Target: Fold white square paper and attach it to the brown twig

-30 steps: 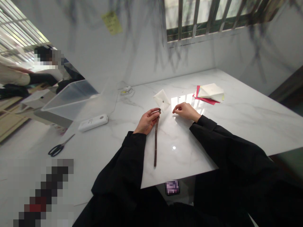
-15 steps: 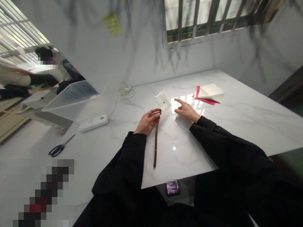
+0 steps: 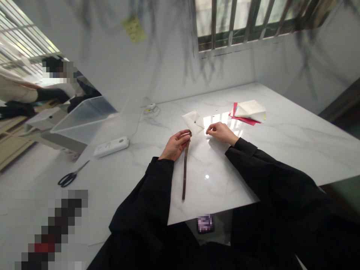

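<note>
A white paper pinwheel (image 3: 192,120) with a small dark pin at its centre is fixed at the top of a thin brown stick (image 3: 185,176). My left hand (image 3: 176,144) is closed around the stick just below the paper blades. The lower part of the stick slants down over the table toward me. To the right of the pinwheel, my right hand (image 3: 221,132) is closed, its fingers curled in and the thumb against them. It is slightly apart from the blades, and I see nothing in it.
Folded coloured and cream paper (image 3: 250,111) lies at the back right of the white marbled table (image 3: 298,150). To the left are a white power strip (image 3: 111,146), black scissors (image 3: 67,179) and a clear plastic box (image 3: 84,114). Another person sits in the left background.
My right hand's index finger has folded in from pointing, and the hand is now closed. The pinwheel's blades have turned slightly. My left hand keeps its place on the stick.
</note>
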Available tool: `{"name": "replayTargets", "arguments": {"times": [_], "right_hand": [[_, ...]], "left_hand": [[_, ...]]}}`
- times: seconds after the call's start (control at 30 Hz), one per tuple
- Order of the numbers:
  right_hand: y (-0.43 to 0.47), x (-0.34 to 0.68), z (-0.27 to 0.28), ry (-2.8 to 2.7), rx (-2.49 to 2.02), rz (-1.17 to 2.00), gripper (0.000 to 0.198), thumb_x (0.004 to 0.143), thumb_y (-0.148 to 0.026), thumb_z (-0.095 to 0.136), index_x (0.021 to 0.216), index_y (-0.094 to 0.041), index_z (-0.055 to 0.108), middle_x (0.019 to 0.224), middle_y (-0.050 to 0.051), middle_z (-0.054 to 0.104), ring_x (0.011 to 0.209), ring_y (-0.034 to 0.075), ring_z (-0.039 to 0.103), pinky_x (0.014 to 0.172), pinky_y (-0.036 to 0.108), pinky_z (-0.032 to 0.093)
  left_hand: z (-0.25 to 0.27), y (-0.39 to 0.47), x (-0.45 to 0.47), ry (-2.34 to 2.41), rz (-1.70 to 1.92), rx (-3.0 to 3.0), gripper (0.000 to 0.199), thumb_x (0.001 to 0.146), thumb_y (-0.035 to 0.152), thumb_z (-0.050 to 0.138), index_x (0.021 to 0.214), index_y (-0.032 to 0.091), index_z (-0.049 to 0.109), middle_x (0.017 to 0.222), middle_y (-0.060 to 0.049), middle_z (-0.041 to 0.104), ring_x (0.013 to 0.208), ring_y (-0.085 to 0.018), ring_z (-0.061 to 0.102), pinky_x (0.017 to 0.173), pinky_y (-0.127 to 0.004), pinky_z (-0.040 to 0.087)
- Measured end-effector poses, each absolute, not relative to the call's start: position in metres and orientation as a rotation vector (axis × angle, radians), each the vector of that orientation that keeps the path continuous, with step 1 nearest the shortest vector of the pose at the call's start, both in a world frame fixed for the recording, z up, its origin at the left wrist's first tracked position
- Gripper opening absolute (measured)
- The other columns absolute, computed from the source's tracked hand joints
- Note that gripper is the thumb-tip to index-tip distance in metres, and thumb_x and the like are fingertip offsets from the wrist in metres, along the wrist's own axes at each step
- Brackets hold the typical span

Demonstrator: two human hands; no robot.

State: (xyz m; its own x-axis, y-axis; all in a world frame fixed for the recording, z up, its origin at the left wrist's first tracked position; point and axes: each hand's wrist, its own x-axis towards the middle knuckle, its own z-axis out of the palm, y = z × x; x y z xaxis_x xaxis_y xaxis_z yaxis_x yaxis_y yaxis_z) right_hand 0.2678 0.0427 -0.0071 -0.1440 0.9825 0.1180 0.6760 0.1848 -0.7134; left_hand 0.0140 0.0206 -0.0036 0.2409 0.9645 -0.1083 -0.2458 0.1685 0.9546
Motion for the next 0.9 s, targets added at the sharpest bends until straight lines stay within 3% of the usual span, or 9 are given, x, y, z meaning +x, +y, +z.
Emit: {"name": "replayTargets", "arguments": {"times": [0.17, 0.33, 0.67, 0.73, 0.8, 0.9], "right_hand": [[0.043, 0.267, -0.008, -1.833, -1.542, 0.712, 0.048, 0.084, -0.017, 0.063, 0.13, -0.016, 0.077, 0.069, 0.0, 0.069, 0.065, 0.016, 0.056, 0.073, 0.026, 0.042], [0.041, 0.268, -0.005, -1.96, -1.548, 0.743, 0.028, 0.086, -0.02, 0.059, 0.087, -0.016, 0.087, 0.059, 0.0, 0.061, 0.059, 0.014, 0.05, 0.064, 0.027, 0.035], [0.012, 0.261, 0.022, -1.883, -1.558, 0.755, 0.017, 0.085, -0.015, 0.064, 0.082, -0.014, 0.081, 0.063, 0.0, 0.06, 0.061, 0.012, 0.049, 0.062, 0.027, 0.033], [-0.026, 0.26, 0.038, -1.834, -1.386, 1.016, 0.014, 0.089, -0.019, 0.066, 0.088, -0.014, 0.078, 0.058, -0.004, 0.052, 0.056, 0.01, 0.041, 0.058, 0.025, 0.029], [-0.078, 0.26, 0.046, -1.851, -1.003, 1.534, 0.016, 0.094, -0.027, 0.068, 0.099, -0.014, 0.076, 0.058, -0.007, 0.048, 0.054, 0.008, 0.038, 0.055, 0.023, 0.029], [-0.159, 0.259, 0.019, -1.966, -0.271, 2.396, 0.032, 0.088, -0.04, 0.081, 0.103, -0.012, 0.076, 0.067, -0.003, 0.06, 0.059, 0.009, 0.052, 0.059, 0.021, 0.041]], "left_hand": [[-0.004, 0.021, 0.014, 0.898, 1.066, 0.991, 0.048, 0.066, 0.025, 0.098, 0.108, 0.016, 0.076, 0.102, -0.006, 0.079, 0.082, -0.011, 0.069, 0.083, -0.024, 0.055], [-0.006, 0.022, 0.015, 0.891, 1.087, 0.975, 0.048, 0.064, 0.025, 0.099, 0.106, 0.016, 0.076, 0.099, -0.005, 0.078, 0.083, -0.01, 0.069, 0.082, -0.022, 0.055], [-0.005, 0.023, 0.015, 0.87, 1.101, 0.965, 0.045, 0.07, 0.024, 0.096, 0.11, 0.017, 0.076, 0.102, -0.005, 0.077, 0.079, -0.009, 0.068, 0.079, -0.021, 0.055], [-0.006, 0.023, 0.015, 0.864, 1.114, 0.947, 0.046, 0.07, 0.023, 0.095, 0.111, 0.017, 0.076, 0.102, -0.004, 0.077, 0.077, -0.008, 0.067, 0.079, -0.021, 0.054], [-0.006, 0.023, 0.015, 0.857, 1.116, 0.936, 0.045, 0.07, 0.023, 0.095, 0.11, 0.017, 0.075, 0.101, -0.004, 0.077, 0.077, -0.008, 0.067, 0.079, -0.021, 0.054], [-0.006, 0.023, 0.016, 0.839, 1.106, 0.93, 0.045, 0.07, 0.023, 0.096, 0.109, 0.017, 0.075, 0.099, -0.003, 0.076, 0.076, -0.007, 0.066, 0.079, -0.021, 0.054]]}}
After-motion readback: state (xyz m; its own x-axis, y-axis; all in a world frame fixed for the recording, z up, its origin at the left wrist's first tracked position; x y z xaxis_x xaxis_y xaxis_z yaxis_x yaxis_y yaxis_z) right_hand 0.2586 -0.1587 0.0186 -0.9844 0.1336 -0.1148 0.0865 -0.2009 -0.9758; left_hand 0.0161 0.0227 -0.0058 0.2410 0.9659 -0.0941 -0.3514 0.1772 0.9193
